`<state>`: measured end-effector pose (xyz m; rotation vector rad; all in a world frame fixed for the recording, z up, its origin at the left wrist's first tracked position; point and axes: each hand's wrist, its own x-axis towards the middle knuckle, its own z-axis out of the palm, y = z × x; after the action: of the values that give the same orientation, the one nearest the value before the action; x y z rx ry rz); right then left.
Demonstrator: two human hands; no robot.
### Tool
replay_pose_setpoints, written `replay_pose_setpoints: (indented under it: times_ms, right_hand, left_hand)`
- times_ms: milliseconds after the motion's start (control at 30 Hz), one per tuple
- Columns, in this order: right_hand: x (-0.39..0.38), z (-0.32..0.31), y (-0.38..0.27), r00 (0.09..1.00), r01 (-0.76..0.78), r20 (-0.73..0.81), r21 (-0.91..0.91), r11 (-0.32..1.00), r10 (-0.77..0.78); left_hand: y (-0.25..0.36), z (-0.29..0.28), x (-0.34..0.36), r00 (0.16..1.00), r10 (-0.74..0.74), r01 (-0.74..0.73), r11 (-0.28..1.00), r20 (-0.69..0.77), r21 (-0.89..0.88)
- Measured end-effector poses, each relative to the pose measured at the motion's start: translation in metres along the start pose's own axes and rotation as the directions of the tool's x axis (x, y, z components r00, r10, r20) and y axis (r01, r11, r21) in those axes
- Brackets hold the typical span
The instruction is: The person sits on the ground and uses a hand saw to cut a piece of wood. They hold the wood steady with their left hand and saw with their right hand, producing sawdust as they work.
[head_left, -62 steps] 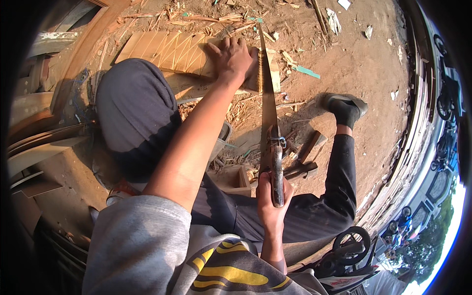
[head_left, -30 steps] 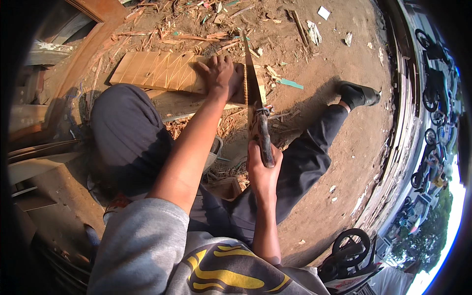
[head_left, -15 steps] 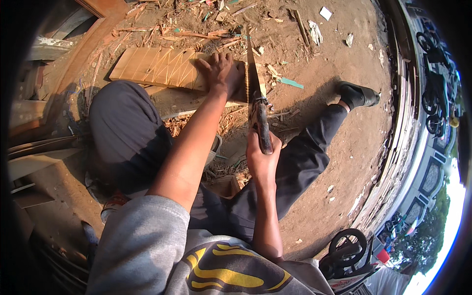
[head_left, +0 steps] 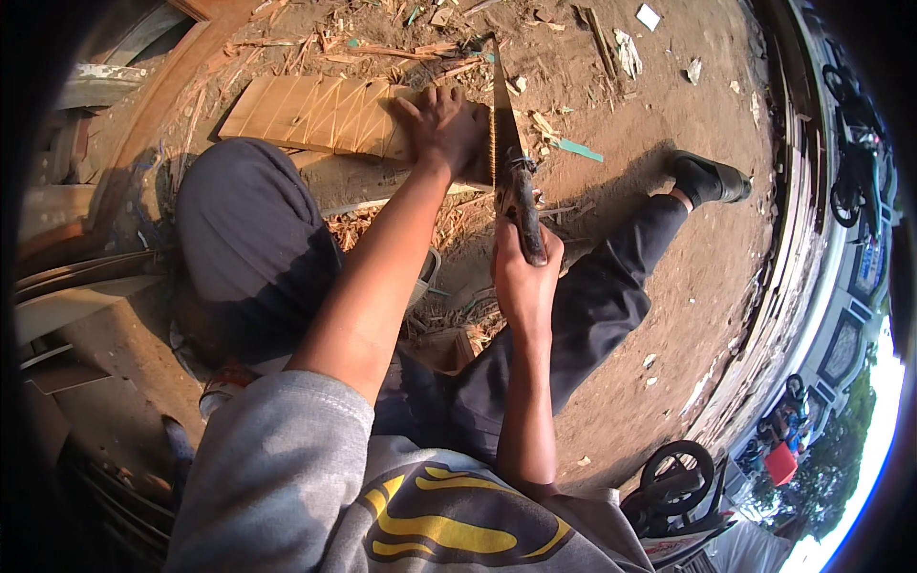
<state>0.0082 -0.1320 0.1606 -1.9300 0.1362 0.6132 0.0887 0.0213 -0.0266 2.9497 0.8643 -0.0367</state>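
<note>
Left hand (head_left: pixel 447 126) is lying open at the board's (head_left: pixel 315 113) end; right hand (head_left: pixel 525 272) is gripping the saw (head_left: pixel 506 119). Ground (head_left: pixel 709 277) is stretching rightward.

- Sunlit brown dirt ground (head_left: pixel 707 248) lies strewn with wood splinters (head_left: pixel 406 53)
- Left: reddish-brown wooden frame (head_left: pixel 170 86)
- Right: long pale strips (head_left: pixel 764 296), motorcycles (head_left: pixel 853 162) beyond
- Far right: green trees (head_left: pixel 826 468), bright sky (head_left: pixel 885 430)

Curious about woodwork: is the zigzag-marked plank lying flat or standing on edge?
Flat: the plank shows its broad face upward, under the left hand.
</note>
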Motion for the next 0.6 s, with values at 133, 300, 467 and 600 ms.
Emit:
replay_pose_setpoints:
  times_ms: [133, 300, 467, 600]
  right_hand:
    - [-0.039, -0.009, -0.003, 0.99, -0.132, 0.061, 0.098, 0.986, 0.126]
    - [-0.08, -0.023, 0.005, 0.998, -0.066, 0.019, 0.103, 0.992, 0.064]
    - [0.006, -0.001, -0.004, 1.0, -0.003, 0.003, 0.072, 0.997, 0.003]
    - [-0.051, -0.019, -0.006, 0.991, -0.13, 0.033, 0.069, 0.989, 0.128]
  left_hand:
    - [-0.016, -0.016, 0.012, 0.989, -0.068, 0.1, 0.961, 0.133, -0.256]
    - [-0.012, -0.003, 0.008, 0.993, -0.092, 0.08, 0.986, -0.075, -0.145]
    - [-0.013, 0.015, 0.01, 0.976, 0.007, -0.029, 0.995, -0.217, -0.097]
    - [-0.014, 0.003, 0.015, 0.993, -0.101, 0.08, 0.961, -0.065, -0.264]
